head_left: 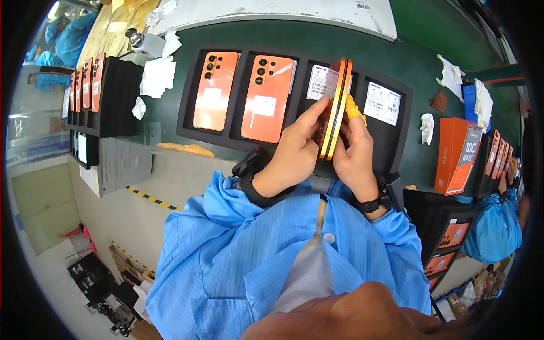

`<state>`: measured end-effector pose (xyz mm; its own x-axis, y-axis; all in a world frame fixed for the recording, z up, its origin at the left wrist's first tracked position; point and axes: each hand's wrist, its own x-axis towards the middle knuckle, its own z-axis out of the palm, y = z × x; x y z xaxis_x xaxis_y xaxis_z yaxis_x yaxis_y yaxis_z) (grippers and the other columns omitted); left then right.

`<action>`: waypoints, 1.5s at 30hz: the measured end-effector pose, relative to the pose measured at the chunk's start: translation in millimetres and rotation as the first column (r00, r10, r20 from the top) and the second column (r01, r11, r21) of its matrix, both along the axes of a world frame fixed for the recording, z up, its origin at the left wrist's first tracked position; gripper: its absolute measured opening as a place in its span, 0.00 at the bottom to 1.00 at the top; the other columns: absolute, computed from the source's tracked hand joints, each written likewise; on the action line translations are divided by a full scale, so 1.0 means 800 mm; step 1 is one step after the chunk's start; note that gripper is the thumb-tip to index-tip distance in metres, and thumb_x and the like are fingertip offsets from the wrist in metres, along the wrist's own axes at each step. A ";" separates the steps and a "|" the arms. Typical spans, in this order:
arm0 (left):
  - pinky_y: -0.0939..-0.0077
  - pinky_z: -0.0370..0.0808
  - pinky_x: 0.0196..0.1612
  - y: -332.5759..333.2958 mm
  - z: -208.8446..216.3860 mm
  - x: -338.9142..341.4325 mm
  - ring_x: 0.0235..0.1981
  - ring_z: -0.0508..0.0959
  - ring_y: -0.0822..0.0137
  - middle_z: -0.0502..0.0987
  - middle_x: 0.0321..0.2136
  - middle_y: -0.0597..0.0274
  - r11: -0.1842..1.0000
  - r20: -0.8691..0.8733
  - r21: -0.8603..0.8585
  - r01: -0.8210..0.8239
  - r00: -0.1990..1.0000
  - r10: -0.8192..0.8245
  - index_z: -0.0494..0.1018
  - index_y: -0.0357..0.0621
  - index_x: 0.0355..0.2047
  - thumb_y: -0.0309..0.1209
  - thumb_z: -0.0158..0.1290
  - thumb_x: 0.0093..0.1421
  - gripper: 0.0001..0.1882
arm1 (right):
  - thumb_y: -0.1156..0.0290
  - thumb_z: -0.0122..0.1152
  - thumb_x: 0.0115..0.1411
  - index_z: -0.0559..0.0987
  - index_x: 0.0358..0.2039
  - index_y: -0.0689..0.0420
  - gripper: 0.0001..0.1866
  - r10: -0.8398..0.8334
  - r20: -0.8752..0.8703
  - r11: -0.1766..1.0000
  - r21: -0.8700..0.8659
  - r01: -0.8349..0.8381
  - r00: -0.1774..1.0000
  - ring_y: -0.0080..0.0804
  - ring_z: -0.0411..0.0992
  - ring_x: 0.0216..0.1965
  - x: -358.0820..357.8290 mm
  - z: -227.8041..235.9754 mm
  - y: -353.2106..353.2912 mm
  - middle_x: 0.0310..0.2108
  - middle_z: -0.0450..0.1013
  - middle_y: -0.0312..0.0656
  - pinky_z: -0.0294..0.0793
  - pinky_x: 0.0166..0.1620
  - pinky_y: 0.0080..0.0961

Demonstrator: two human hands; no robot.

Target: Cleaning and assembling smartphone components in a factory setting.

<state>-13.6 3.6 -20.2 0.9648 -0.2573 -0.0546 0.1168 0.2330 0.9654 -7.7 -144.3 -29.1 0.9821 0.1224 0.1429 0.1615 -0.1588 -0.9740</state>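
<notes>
Two orange-edged smartphones (pixel 338 113) stand on edge, pressed together, between my hands above a black tray (pixel 243 145). My left hand (pixel 292 156) grips them from the left, its thumb and fingers along one face. From the other side my right hand (pixel 356 154) closes on them, with yellow finger covers (pixel 354 109) on some fingertips. In the tray's two left compartments lie an orange phone (pixel 215 90) and a second orange phone (pixel 265 99), backs up, each with a white label. White printed labels (pixel 382 103) show in the two right compartments.
An orange box (pixel 458 156) stands on the green table at the right, near crumpled white tissue (pixel 426 128). Black trays of orange phones (pixel 113 96) are stacked at the left, beside more tissue (pixel 157 76) and a pump bottle (pixel 146 43). A co-worker in blue (pixel 493 226) sits at the right.
</notes>
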 end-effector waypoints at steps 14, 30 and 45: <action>0.70 0.60 0.68 -0.002 0.009 0.001 0.67 0.64 0.59 0.61 0.67 0.48 0.994 -0.079 -0.094 -0.047 0.996 0.040 0.54 0.38 0.70 0.03 0.28 0.51 0.44 | 0.88 0.52 0.56 0.69 0.59 0.67 0.27 -0.054 0.101 0.988 -0.141 0.068 0.993 0.51 0.76 0.50 0.003 0.000 0.002 0.52 0.72 0.59 0.76 0.53 0.35; 0.71 0.63 0.67 -0.007 0.028 0.002 0.66 0.67 0.56 0.67 0.64 0.45 0.989 0.260 0.058 -0.135 0.959 0.116 0.63 0.34 0.65 0.07 0.33 0.52 0.37 | 0.88 0.41 0.62 0.60 0.63 0.73 0.27 -0.078 0.260 0.976 0.216 0.021 0.963 0.46 0.65 0.64 -0.005 -0.002 0.000 0.63 0.62 0.58 0.61 0.67 0.39; 0.65 0.66 0.63 0.005 0.050 -0.003 0.57 0.68 0.60 0.66 0.47 0.55 0.995 0.371 -0.024 -0.101 0.923 0.102 0.53 0.34 0.70 0.27 0.63 0.56 0.45 | 0.88 0.48 0.57 0.68 0.59 0.70 0.26 -0.125 0.292 0.982 0.176 0.075 0.948 0.45 0.73 0.54 -0.039 0.006 -0.007 0.55 0.69 0.56 0.70 0.59 0.33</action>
